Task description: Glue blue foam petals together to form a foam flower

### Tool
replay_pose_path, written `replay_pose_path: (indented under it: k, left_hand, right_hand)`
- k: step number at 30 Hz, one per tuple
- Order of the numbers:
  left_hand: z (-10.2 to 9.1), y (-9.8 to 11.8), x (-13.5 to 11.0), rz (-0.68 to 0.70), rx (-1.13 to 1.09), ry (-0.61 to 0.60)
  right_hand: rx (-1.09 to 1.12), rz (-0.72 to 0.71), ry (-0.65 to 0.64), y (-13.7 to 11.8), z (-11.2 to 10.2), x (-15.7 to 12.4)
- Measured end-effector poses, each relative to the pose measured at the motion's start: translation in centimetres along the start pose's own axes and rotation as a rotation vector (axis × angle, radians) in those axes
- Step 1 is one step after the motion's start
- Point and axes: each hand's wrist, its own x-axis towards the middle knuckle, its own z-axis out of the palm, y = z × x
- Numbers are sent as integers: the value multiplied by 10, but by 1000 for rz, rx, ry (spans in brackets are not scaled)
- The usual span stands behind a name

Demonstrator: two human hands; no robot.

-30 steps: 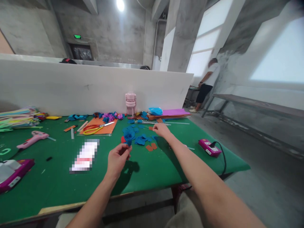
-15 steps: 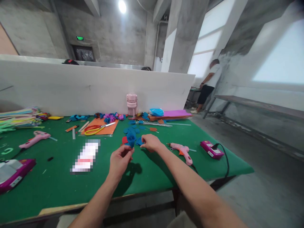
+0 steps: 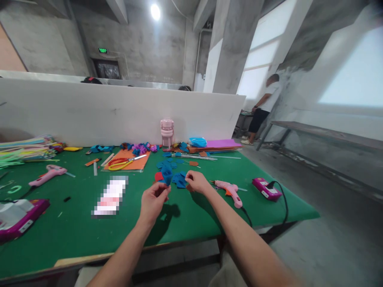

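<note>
My left hand pinches a blue felt flower by its base and holds it upright above the table. The flower's layers curl around one another. To its right, my right hand is closed, thumb and finger pressed together at the right edge of a small pile of blue felt pieces. A blue piece shows at these fingertips, though much of it merges with the pile. More blue cut pieces are spread behind the flower, and a red piece is partly hidden beside it.
A pink glue gun and a magenta power strip are on the right. Leftward are scissors, another pink glue gun and a second power strip. A pink bottle stands against the white partition.
My right hand has moved slightly right, from over the blue pile to its right edge, uncovering more pieces. My left hand still holds the flower. The view has shifted slightly.
</note>
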Motion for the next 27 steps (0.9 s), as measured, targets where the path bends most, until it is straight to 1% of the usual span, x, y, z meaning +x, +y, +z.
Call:
replay_pose_path:
  k: [3, 7, 9, 11, 12, 14, 16, 19, 21, 23, 25, 26, 27]
  left_hand:
    - [1, 3, -1, 51, -34, -11]
    - [2, 6, -3, 75, -197, -51]
    - [1, 6, -3, 85, -200, -25]
    - [0, 6, -2, 90, -157, 14]
    - [0, 6, -2, 77, -135, 24]
    - [2, 7, -1, 4, -122, 12]
    - [5, 7, -2, -100, -154, -43]
    - [13, 8, -6, -226, -247, -121]
    - [19, 8, -8, -258, -308, -96]
    - [21, 8, -8, -255, -331, -50]
    - [18, 11, -6, -237, -290, -37]
    - [15, 13, -4, -220, -231, -49]
    - [11, 16, -3, -202, -148, -65]
  right_hand:
    - [215, 64, 62, 2, 2, -9]
    - [562, 150, 135, 0, 4, -26]
    - [741, 168, 146, -5, 5, -38]
    - [900, 171, 143, -12, 4, -51]
    - [969, 169, 139, -16, 4, -57]
    - [1083, 165, 124, -24, 4, -66]
    - [1166, 163, 113, -30, 5, -72]
    - [1264, 145, 76, -37, 16, -78]
    - [1263, 118, 45, -41, 24, -81]
    - [1168, 83, 2, -43, 25, -84]
    - [965, 34, 3, -38, 13, -87]
    - [812, 11, 42, -31, 1, -88]
    - [619, -8, 151, -21, -14, -89]
